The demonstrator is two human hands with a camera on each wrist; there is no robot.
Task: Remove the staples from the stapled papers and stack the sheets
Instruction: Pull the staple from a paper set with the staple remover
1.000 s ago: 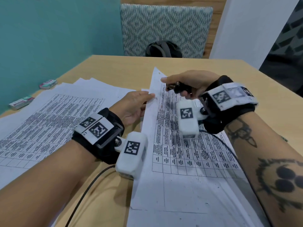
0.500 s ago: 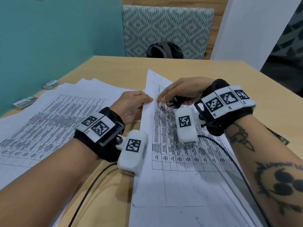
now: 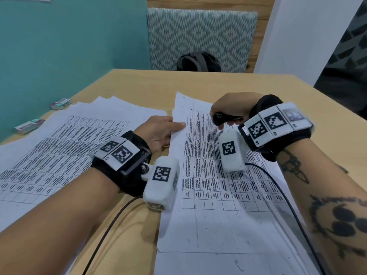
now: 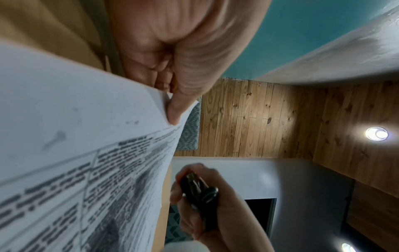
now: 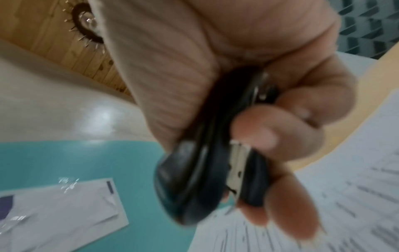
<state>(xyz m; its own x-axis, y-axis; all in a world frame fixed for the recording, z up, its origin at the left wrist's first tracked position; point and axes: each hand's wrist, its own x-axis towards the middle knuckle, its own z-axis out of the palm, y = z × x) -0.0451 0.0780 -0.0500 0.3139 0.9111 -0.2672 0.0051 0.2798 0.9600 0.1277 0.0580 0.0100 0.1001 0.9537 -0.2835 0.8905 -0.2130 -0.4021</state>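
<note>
A set of printed table sheets lies on the wooden table in front of me. My left hand is at the sheets' left edge; the left wrist view shows its thumb on top of the upper sheet and fingers under it, pinching the edge. My right hand hovers over the upper part of the page, curled round a black staple remover. The right wrist view shows the remover blurred, gripped between thumb and fingers. No staple is visible. A loose pile of separated sheets lies to the left.
Two small boxes sit at the table's left edge by the teal wall. A black backpack rests on the patterned chair behind the table. Wrist-camera cables trail over the paper and table.
My right hand has drawn back from the sheets' top left edge toward the right, its pointing finger now curled in round the remover. The left hand keeps its place at the paper edge.
</note>
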